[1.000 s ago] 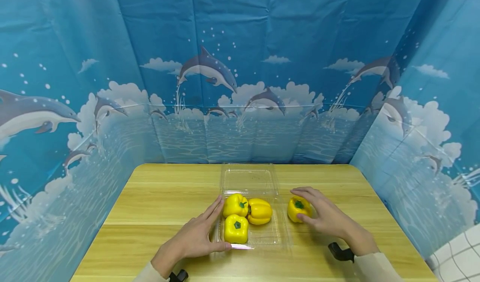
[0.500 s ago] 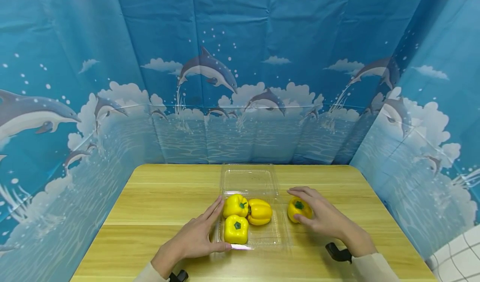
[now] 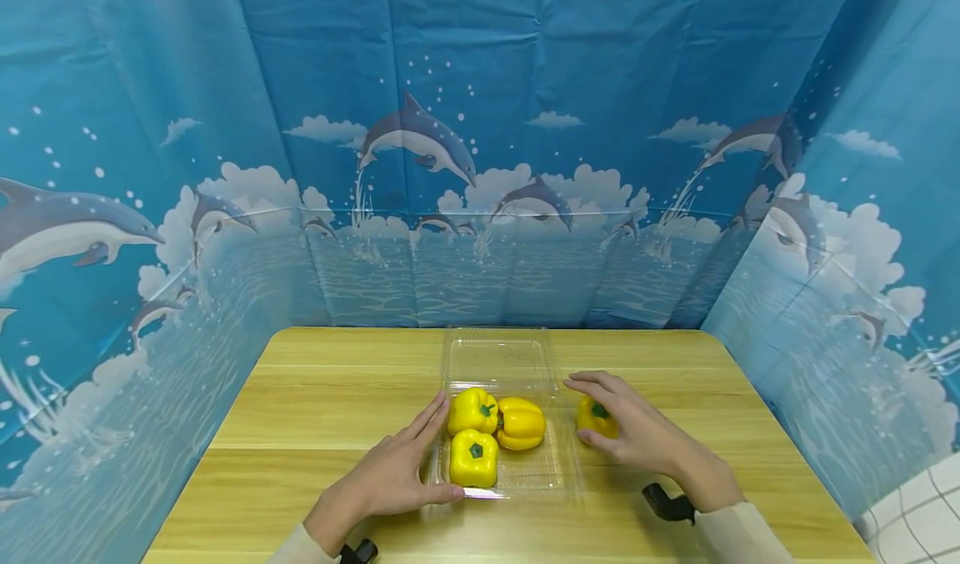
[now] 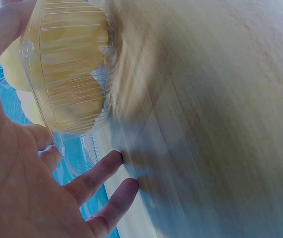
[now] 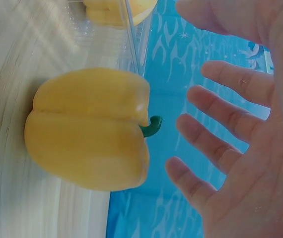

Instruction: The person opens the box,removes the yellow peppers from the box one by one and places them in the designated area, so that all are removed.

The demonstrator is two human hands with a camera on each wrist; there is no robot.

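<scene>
A clear plastic clamshell box (image 3: 536, 468) lies open on the table, with three yellow bell peppers inside: one at the back left (image 3: 472, 411), one on its side (image 3: 521, 423) and one in front (image 3: 474, 458). My left hand (image 3: 388, 474) rests against the box's left side, thumb at the front corner. In the left wrist view, two fingertips touch the table beside the box wall. A further yellow bell pepper (image 5: 89, 130) with a green stem stands on the table right of the box. My right hand (image 3: 648, 431) hovers above it, fingers spread and apart from it, partly hiding it in the head view.
The box's lid (image 3: 497, 360) lies folded back toward the table's far edge. A blue dolphin-print curtain (image 3: 480, 281) hangs behind and on both sides of the wooden table (image 3: 315, 397). Black wrist mounts (image 3: 667, 504) sit under both wrists.
My right hand has drifted slightly left over the pepper outside the box, covering more of it. My left hand and the box have stayed in place.
</scene>
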